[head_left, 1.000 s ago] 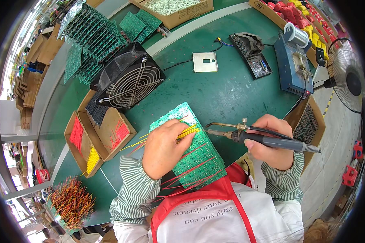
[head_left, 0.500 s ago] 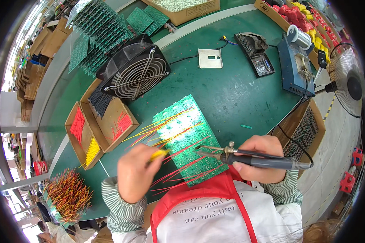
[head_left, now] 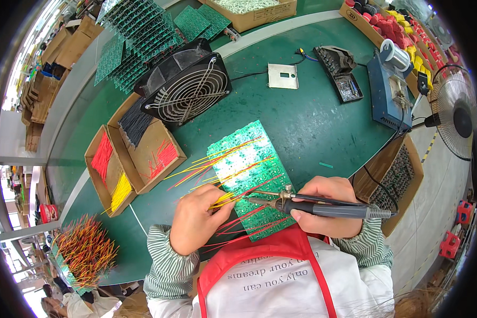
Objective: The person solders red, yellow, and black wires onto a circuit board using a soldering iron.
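A green circuit board panel (head_left: 270,172) lies on the bench before me, with red and yellow wires standing out from it toward the left. My left hand (head_left: 199,217) pinches a bundle of yellow wires (head_left: 225,198), whose ends reach the board's left part. Closed around a grey-handled soldering iron (head_left: 328,209) is my right hand (head_left: 331,204). A thin metal guide tube runs along the iron. Its tip is over the board, close to the ends of the yellow wires. Whether tip and wire touch, I cannot tell.
Cardboard boxes (head_left: 143,184) of red, yellow and black wires stand left, below a black fan (head_left: 188,87). A wired board stack (head_left: 85,252) sits lower left. Upper right are a blue soldering station (head_left: 384,95) with a solder spool (head_left: 395,55), a black tray (head_left: 349,87) and a metal plate (head_left: 283,76).
My left hand has moved right to the board with the yellow wires. The iron has shifted slightly left along with my right hand. The whole view has shifted a little.
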Motion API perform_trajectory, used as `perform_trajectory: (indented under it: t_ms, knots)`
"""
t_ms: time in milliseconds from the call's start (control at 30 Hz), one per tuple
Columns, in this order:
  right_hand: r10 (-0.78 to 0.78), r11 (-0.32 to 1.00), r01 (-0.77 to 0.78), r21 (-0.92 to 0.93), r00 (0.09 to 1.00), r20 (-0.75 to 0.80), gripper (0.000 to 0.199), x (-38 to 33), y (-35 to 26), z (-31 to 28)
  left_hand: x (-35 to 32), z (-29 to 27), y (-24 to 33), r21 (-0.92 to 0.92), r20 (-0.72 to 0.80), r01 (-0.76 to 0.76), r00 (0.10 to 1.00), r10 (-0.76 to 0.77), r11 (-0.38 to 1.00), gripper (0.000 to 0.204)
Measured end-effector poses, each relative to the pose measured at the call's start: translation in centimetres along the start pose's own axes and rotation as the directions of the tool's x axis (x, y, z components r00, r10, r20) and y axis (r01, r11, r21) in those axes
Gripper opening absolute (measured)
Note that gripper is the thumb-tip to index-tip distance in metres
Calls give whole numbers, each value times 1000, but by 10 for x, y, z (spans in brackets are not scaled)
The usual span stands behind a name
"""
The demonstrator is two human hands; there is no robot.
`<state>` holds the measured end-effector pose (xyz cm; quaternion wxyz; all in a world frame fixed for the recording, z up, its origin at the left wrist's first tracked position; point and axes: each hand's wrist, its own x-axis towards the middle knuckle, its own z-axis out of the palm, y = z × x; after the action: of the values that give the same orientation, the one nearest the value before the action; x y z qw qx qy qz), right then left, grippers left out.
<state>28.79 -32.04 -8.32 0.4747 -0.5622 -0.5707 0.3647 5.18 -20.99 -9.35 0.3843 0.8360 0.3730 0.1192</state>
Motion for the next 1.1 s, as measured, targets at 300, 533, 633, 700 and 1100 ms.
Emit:
perform_trajectory:
  t_ms: [300, 533, 633, 700, 1100]
  knots:
    - [-36, 999, 36, -28, 999, 0, 19, 4, 1, -5, 2, -1, -2, -21, 28, 8, 1000, -7, 1000, 13]
    - [-28, 999, 27, -43, 1000, -9, 18, -2, -3, -13, -6, -24, -3, 47, -46, 25, 999, -23, 999, 12]
    - [-32, 998, 31, -51, 999, -22, 18, -7, -1, -15, -13, -51, -8, 427, -412, 175, 911, 19, 887, 11]
    - [-21, 999, 20, -49, 999, -32, 18, -10, 1, -16, -12, -58, 4, 429, -569, 354, 820, -55, 831, 10]
    - [2, 998, -5, -57, 999, -43, 17, -10, 2, -19, 15, 17, 12, 78, -54, -84, 995, 88, 993, 13]
